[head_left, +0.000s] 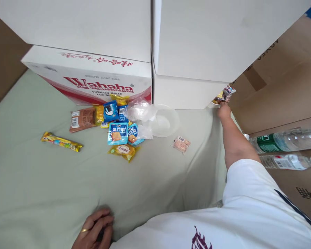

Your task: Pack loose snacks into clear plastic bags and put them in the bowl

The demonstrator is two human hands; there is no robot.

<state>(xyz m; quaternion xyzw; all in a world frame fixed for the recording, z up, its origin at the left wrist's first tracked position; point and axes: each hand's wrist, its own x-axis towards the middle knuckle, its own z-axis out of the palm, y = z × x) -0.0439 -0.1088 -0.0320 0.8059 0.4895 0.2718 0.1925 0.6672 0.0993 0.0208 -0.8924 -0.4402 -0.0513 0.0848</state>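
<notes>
My right hand (224,110) reaches to the far right, beside the white box, and touches a bunch of small snack packets (224,95). The packets hide its fingers, so its grip does not show. A bit of white rim shows under them. Near the bottom edge my left hand (97,228), with a gold ring, rests on the green cloth (150,180), fingers curled and nothing visible in them. Lying on the cloth are a brown packet (84,119), blue packets (118,133), a yellow packet (123,150), a long yellow snack (61,141) and a small pink packet (181,144).
A Wahaha water carton (98,81) and large white boxes (197,41) line the back. Before them lie a clear round plastic lid or bowl (171,121) and crumpled clear plastic (138,110). Plastic bottles (292,140) lie by brown cardboard (280,79) at right.
</notes>
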